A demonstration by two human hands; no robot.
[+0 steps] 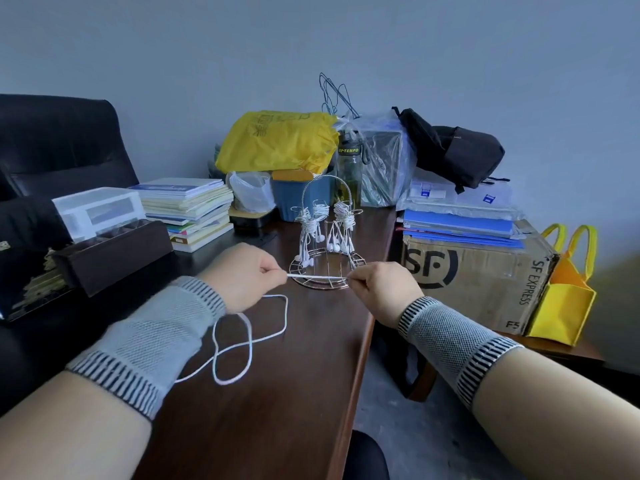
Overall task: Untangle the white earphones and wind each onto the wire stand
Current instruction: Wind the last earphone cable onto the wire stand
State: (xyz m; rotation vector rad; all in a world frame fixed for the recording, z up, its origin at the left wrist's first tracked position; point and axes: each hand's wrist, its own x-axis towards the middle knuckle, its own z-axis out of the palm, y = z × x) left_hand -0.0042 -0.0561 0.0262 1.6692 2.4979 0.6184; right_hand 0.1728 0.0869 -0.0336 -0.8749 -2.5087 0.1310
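Observation:
A white earphone cable [249, 344] lies in loose loops on the dark wooden table [277, 410]. One stretch of it is pulled taut between my two hands, just in front of the wire stand. My left hand [242, 275] pinches the cable at its left end, and my right hand [381, 289] pinches it at the right end. The wire stand [327, 237], arched at the top with a round base, carries several wound white earphones with buds hanging down.
Books [194, 209] and a clear box [100, 209] sit at the left, a dark wooden box [114, 254] in front of them. Yellow bag [277, 140], bottle [349, 168] and black backpack [457, 150] crowd the back. A cardboard carton [478, 278] stands right of the table edge.

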